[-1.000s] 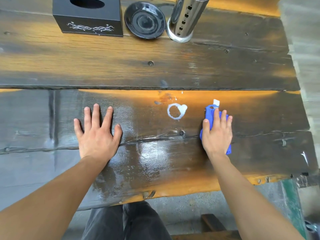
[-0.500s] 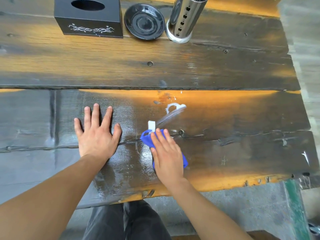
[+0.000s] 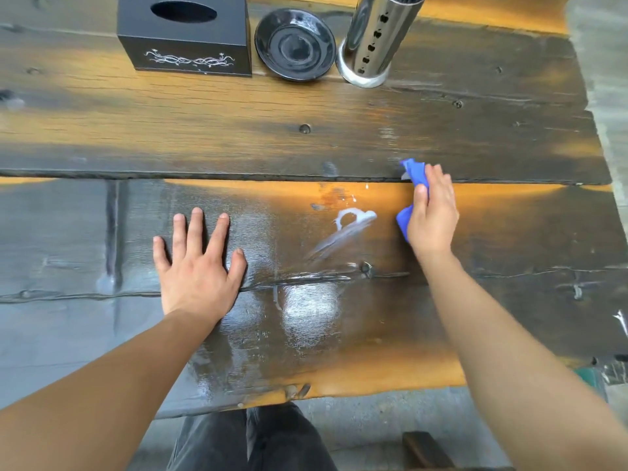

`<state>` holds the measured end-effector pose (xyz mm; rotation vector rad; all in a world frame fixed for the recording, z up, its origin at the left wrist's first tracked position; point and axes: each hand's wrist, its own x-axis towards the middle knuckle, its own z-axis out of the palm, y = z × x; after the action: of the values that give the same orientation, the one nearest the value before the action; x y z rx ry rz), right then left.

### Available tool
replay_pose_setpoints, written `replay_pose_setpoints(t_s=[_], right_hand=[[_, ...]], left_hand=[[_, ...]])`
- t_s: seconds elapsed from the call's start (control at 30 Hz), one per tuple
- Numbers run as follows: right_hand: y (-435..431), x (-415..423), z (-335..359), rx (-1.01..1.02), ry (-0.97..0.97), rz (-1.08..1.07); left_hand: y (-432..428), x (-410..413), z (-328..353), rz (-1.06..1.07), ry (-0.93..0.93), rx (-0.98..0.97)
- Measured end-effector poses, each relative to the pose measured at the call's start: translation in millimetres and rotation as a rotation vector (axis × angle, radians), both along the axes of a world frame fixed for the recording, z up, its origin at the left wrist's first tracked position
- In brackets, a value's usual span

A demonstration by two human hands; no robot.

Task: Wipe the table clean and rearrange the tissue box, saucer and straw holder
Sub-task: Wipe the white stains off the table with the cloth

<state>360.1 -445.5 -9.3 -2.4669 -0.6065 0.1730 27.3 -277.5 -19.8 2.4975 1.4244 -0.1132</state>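
My right hand presses a blue cloth flat on the dark wooden table, right of a smeared white ring-shaped stain. My left hand lies flat with fingers spread on the wet, shiny part of the near plank. Along the far edge stand a black tissue box with white ornament, a black saucer and a perforated steel straw holder, in a row from left to right.
A seam runs across the table between the far and near planks. The table's right end borders a grey floor. My dark trousers and a wooden bench piece show below the near edge.
My right hand swept the cloth left through the white ring, smearing it, then moved back right and farther up to the plank seam. My left hand stayed put.
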Motion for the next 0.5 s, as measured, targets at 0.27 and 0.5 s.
replay_pose_setpoints(t_s=[0.27, 0.5], right_hand=[[53, 6, -12, -0.375, -0.155, 0.389], [64, -77, -9, -0.396, -0.176, 0.856]], left_hand=[[1, -1, -3, -0.005, 0.008, 0.004], [2, 0, -2, -0.002, 0.004, 0.0]])
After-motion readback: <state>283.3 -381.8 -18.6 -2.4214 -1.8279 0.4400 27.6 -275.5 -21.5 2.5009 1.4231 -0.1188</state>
